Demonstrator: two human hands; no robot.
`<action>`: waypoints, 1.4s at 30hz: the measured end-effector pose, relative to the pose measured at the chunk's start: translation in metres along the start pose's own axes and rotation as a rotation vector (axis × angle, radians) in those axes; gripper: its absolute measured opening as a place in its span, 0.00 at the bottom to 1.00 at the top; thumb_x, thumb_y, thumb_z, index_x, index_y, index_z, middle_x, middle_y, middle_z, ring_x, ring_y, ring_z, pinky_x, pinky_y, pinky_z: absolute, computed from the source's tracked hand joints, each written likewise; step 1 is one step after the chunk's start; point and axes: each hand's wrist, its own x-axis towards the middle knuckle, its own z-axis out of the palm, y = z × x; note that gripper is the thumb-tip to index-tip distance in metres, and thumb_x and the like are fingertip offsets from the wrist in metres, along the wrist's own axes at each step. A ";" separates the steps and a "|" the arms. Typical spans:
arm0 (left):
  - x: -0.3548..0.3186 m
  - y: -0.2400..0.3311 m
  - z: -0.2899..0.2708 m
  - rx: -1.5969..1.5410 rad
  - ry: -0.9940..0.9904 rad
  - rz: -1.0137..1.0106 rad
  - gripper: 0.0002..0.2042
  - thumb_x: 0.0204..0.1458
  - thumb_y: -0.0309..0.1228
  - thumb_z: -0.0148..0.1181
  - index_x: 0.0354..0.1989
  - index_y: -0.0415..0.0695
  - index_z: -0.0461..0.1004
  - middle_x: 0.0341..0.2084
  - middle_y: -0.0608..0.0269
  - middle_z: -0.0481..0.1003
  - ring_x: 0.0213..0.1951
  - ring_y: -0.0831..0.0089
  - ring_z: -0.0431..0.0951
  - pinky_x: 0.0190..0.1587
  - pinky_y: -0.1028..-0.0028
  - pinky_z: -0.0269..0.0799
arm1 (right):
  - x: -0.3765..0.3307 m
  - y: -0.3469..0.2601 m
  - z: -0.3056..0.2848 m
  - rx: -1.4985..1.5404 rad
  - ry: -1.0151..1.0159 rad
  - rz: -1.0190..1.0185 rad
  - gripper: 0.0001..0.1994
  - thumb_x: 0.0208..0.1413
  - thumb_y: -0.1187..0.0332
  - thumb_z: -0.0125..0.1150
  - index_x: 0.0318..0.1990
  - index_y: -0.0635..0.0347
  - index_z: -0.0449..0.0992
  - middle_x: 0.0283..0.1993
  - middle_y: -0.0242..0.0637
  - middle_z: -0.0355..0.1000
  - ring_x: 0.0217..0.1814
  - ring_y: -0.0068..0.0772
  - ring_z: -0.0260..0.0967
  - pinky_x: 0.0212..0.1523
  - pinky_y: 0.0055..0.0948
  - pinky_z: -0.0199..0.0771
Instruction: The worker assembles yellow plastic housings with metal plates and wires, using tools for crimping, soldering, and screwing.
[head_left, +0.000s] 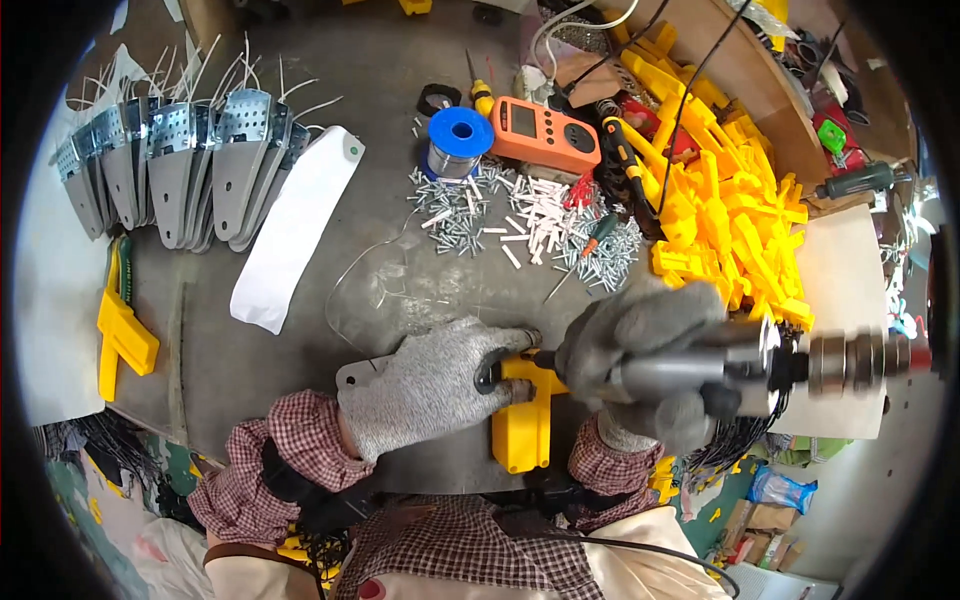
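My left hand [430,385], in a grey knit glove, presses down on a yellow plastic part [522,430] and the grey metal plate [352,374] under it at the near edge of the bench. My right hand [640,365], also gloved, grips a grey power screwdriver [760,362] held sideways. Its tip meets the top of the yellow part just beside my left fingertips. Most of the metal plate is hidden under my left hand.
A heap of yellow plastic parts [730,210] fills the right side. Loose screws and white plugs [520,225] lie mid-bench near a blue solder spool [458,135] and an orange multimeter [545,135]. Stacked perforated metal brackets [180,165], a white sheet [295,230] and another yellow part [120,335] sit left.
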 end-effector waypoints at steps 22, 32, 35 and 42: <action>-0.036 0.070 0.049 0.458 0.088 0.110 0.21 0.55 0.38 0.66 0.56 0.44 0.76 0.51 0.54 0.75 0.54 0.54 0.73 0.60 0.58 0.67 | -0.170 -0.096 -0.064 -1.628 0.592 0.593 0.13 0.62 0.62 0.57 0.37 0.64 0.78 0.36 0.54 0.76 0.44 0.58 0.74 0.47 0.50 0.73; 0.010 0.093 0.076 0.654 -0.258 0.197 0.23 0.57 0.41 0.62 0.59 0.46 0.71 0.49 0.51 0.76 0.50 0.53 0.78 0.51 0.55 0.75 | -0.136 -0.079 -0.160 -1.836 0.889 0.908 0.27 0.54 0.62 0.64 0.56 0.70 0.62 0.36 0.61 0.78 0.42 0.63 0.78 0.44 0.54 0.78; 0.033 0.098 0.077 0.675 -0.323 0.181 0.21 0.57 0.43 0.62 0.56 0.46 0.73 0.41 0.50 0.80 0.43 0.50 0.81 0.45 0.53 0.77 | -0.146 -0.078 -0.146 -1.923 0.992 0.741 0.33 0.54 0.69 0.60 0.67 0.69 0.58 0.33 0.56 0.78 0.39 0.58 0.79 0.41 0.48 0.78; 0.057 0.067 0.023 -0.097 -0.028 -0.279 0.22 0.57 0.46 0.64 0.48 0.39 0.75 0.27 0.61 0.78 0.30 0.69 0.81 0.37 0.67 0.78 | -0.071 -0.127 -0.045 -0.199 0.932 -0.331 0.19 0.63 0.73 0.56 0.61 0.68 0.68 0.46 0.34 0.74 0.45 0.30 0.74 0.47 0.29 0.75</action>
